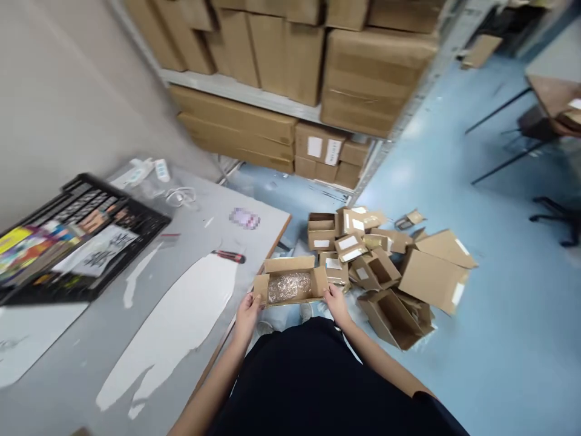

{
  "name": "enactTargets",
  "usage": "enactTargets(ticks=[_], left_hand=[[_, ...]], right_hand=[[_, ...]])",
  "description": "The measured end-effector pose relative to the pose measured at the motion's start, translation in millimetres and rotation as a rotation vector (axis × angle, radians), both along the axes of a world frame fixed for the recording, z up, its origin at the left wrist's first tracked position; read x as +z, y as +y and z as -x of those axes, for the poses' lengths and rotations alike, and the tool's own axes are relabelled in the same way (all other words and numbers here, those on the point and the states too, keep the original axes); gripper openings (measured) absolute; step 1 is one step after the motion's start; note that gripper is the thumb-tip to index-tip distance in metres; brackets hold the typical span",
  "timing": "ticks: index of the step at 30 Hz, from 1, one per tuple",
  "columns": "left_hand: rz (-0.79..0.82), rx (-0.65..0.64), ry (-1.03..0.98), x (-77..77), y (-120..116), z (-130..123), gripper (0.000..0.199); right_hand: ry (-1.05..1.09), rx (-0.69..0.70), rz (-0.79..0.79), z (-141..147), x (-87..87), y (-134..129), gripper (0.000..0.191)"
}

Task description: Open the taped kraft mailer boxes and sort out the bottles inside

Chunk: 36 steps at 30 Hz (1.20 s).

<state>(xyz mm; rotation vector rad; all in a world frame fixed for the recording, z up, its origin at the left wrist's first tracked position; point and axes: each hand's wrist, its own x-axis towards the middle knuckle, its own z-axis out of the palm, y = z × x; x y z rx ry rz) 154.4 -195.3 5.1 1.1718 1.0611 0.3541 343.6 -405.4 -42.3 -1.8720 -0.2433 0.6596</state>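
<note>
Your head camera looks forward and down from above your chest, apparently rolled a little to one side. Nearest, at the bottom of the frame, are your left hand [247, 318], your right hand [336, 304] and the cardboard box [290, 264]; the grey table [200, 200] runs along the left, and the metal shelving [240, 91] stands farther off at the top.

Open brown cardboard box [290, 264], flaps raised, held level at lower centre of the frame, crinkled shiny wrap [289, 287] bunched inside.
</note>
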Motion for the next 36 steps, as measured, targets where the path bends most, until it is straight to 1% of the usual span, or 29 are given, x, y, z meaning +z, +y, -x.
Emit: enactTargets(ticks=[3, 6, 8, 10, 13, 16, 18, 20, 21, 23, 26, 29, 31, 34, 36], left_hand=[[0.028, -0.208, -0.02, -7.2, -19.7, -64.5, 0.049], [0.015, -0.388, -0.014, -13.6, -43.1, -131.1, 0.044], [0.016, -0.473, -0.024, -16.5, -59.5, -176.9, 0.04], [-0.003, -0.53, -0.054, -16.2, -74.2, -223.1, 0.034], [-0.084, -0.589, -0.119, -6.0, -89.5, -290.6, 0.026], [-0.121, -0.589, -0.207, 14.5, -96.4, -350.7, 0.024], [-0.118, -0.542, -0.232, 28.3, -97.5, -380.7, 0.03], [-0.145, -0.509, -0.189, 37.2, -95.9, -397.6, 0.038], [-0.158, -0.499, -0.166, 38.9, -93.9, -400.2, 0.041], [-0.166, -0.499, -0.128, 36.5, -87.3, -394.2, 0.044], [-0.132, -0.532, -0.075, 22.5, -72.5, -362.6, 0.045], [-0.077, -0.562, 0.012, 4.8, -56.9, -315.8, 0.045], [-0.063, -0.572, 0.06, -5.7, -48.8, -280.7, 0.045], [-0.036, -0.575, 0.163, -18.0, -41.2, -226.3, 0.042], [0.004, -0.556, 0.249, -24.1, -38.3, -190.3, 0.041]], right_hand=[[0.017, -0.197, 0.004, -20.8, -0.6, -52.4, 0.026], [0.019, -0.39, 0.004, -38.1, 1.1, -97.9, 0.028], [0.002, -0.504, 0.002, -51.2, 3.6, -123.0, 0.031], [-0.031, -0.585, 0.003, -69.9, 8.6, -142.5, 0.034], [-0.079, -0.639, -0.013, -115.9, 23.3, -159.1, 0.037], [-0.073, -0.643, -0.099, -180.1, 43.4, -164.4, 0.04], [-0.027, -0.687, -0.186, -220.2, 53.9, -167.1, 0.047], [0.022, -0.748, -0.205, -246.4, 57.6, -172.1, 0.056], [0.034, -0.775, -0.209, -252.3, 56.4, -175.6, 0.059], [0.051, -0.812, -0.219, -249.4, 48.2, -183.2, 0.062], [0.104, -0.823, -0.231, -219.3, 27.7, -193.3, 0.063], [0.192, -0.802, -0.214, -179.9, 7.7, -199.7, 0.064], [0.218, -0.774, -0.188, -156.5, -2.1, -202.0, 0.063], [0.238, -0.722, -0.154, -129.2, -11.9, -200.5, 0.058], [0.261, -0.688, -0.139, -116.6, -16.2, -193.7, 0.057]])
